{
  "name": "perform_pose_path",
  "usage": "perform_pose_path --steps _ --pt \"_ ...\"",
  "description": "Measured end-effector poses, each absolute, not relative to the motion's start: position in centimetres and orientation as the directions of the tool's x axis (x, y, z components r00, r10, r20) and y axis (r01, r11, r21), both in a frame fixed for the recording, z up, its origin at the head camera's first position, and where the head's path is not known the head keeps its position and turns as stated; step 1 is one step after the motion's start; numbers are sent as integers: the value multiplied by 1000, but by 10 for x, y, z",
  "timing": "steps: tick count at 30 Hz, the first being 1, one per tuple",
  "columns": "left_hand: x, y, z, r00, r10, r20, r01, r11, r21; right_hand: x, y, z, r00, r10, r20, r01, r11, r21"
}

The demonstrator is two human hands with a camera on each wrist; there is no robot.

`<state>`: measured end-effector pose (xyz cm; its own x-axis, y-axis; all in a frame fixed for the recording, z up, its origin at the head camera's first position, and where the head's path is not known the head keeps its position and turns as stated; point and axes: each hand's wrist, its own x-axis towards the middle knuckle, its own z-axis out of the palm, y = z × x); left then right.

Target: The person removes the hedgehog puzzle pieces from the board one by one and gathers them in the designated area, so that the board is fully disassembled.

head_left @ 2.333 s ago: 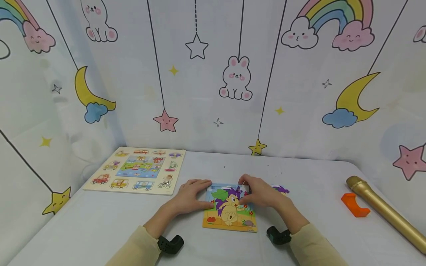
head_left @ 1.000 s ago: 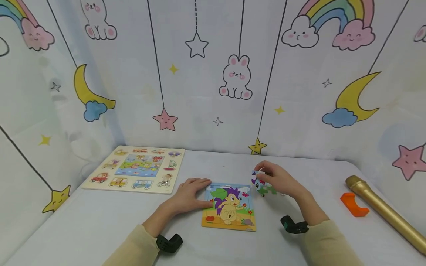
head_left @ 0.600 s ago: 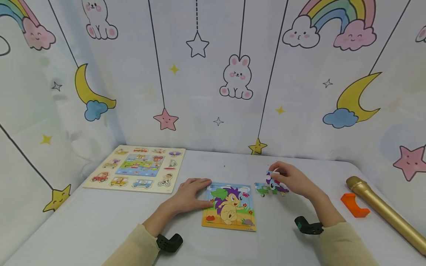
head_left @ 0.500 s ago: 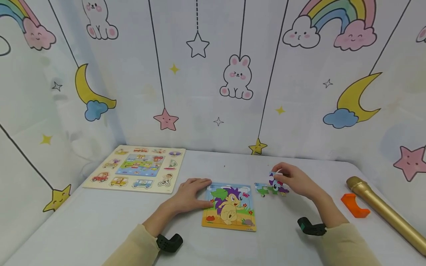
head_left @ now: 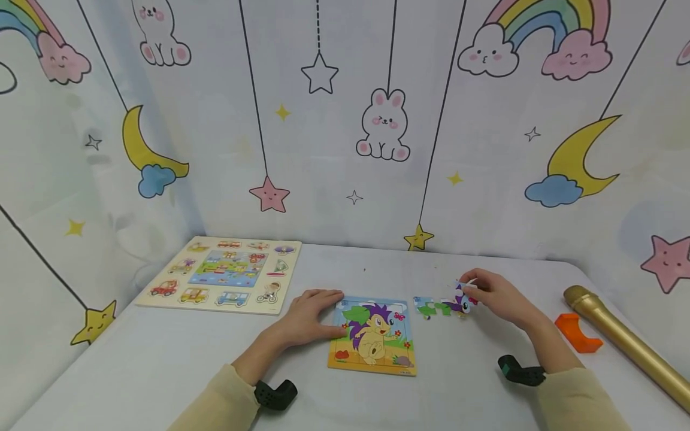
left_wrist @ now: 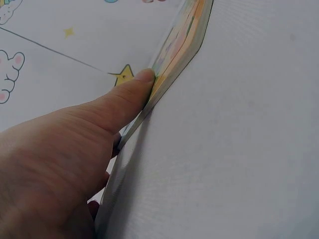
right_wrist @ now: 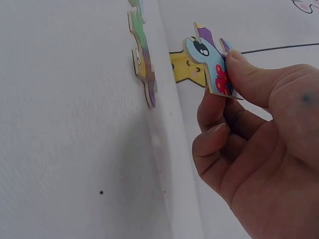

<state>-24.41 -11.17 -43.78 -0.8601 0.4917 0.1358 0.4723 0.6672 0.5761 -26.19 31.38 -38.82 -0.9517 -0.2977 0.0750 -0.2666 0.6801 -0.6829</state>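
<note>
My left hand (head_left: 307,320) rests along the left edge of a square hedgehog jigsaw board (head_left: 372,367) lying on the table. In the left wrist view its thumb lies straight on the rim of the board (left_wrist: 182,64). My right hand (head_left: 501,297) pinches a jigsaw piece (right_wrist: 212,62) between thumb and fingers, raised off the table. Blue, purple and red print shows on this piece, with an eye and a butterfly. Just below and left of it lies a row of loose jigsaw pieces (head_left: 427,307), green, blue and purple, apparently touching one another.
At the back left lies a larger cream vehicle puzzle board (head_left: 275,272). To the right are an orange curved block (head_left: 577,333) and a gold microphone (head_left: 620,341). A printed curtain (head_left: 334,149) hangs behind the white table (head_left: 162,359).
My right hand has lifted from the board's upper right and carried the pinched jigsaw piece rightward, past the row of loose pieces. My left hand has stayed on the board's left edge.
</note>
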Motion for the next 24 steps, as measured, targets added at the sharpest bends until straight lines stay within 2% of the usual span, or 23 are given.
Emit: perform_pose_path --steps 15,24 --pt "-242 -112 -434 -865 485 129 463 673 577 -261 341 -398 -959 -283 -10 -201 705 -680" --pt "-242 -111 -435 -864 489 121 461 671 580 -260 345 -404 -962 -271 -20 -200 755 -624"
